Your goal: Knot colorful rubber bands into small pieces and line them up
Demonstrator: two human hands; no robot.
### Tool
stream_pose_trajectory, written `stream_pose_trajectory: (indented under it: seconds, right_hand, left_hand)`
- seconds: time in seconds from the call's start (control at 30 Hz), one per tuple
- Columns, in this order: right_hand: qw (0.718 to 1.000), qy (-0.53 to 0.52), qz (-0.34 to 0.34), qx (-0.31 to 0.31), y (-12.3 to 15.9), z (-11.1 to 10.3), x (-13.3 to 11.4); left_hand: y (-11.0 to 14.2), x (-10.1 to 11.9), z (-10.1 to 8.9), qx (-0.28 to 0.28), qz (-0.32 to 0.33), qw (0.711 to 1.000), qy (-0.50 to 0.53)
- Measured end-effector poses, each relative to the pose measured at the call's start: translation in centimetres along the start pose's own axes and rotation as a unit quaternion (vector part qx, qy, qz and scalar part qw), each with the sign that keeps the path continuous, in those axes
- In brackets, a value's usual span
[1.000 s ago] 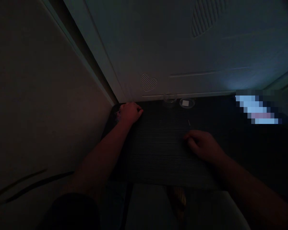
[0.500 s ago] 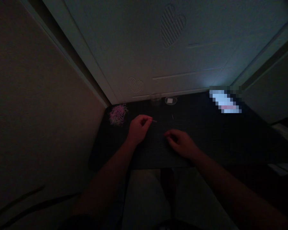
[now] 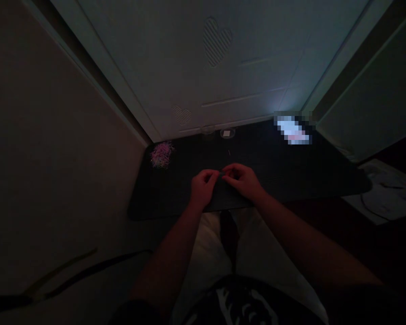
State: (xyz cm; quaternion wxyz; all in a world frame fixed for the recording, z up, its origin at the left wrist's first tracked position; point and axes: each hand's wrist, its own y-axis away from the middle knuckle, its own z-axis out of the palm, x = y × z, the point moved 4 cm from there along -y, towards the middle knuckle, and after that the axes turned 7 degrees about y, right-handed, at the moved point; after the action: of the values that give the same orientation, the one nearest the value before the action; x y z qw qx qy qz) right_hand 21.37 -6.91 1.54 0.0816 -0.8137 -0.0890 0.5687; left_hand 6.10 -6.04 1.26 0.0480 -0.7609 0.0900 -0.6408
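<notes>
My left hand (image 3: 203,186) and my right hand (image 3: 244,180) meet over the front of the dark table, fingertips almost touching. Both are closed in a pinch around a small thin grey strip (image 3: 221,173); dim light hides what it is made of. Just beyond the fingers, a short thin piece (image 3: 229,153) lies loose on the tabletop. To the left sits a tangled pile of thin pinkish strips (image 3: 161,155), apart from both hands.
At the back of the table (image 3: 186,155) stand a clear round container (image 3: 208,131) and a shallow round dish (image 3: 228,133) with a white square in it. A bright blurred-out screen (image 3: 293,131) glows at the back right. A white panel with raised hearts (image 3: 217,41) rises behind.
My right hand has come up and left to meet my left hand, and now pinches the strip too. The view has shifted, showing more of my lap.
</notes>
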Motion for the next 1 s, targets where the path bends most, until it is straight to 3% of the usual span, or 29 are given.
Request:
stream_pose_trajectory:
  seconds: [0.27, 0.8, 1.0]
  right_hand:
    - [0.999, 0.019, 0.026, 0.009, -0.3, -0.4, 0.2]
    - [0.998, 0.039, 0.025, -0.039, -0.3, 0.3, -0.1]
    - [0.997, 0.054, 0.008, -0.051, -0.3, 0.4, -0.1]
  left_hand:
    - [-0.1, 0.4, 0.3, -0.020, 0.018, 0.999, -0.045]
    - [0.0, 0.2, 0.9, -0.050, -0.024, 0.998, 0.019]
    - [0.0, 0.2, 1.1, -0.071, -0.010, 0.997, -0.005]
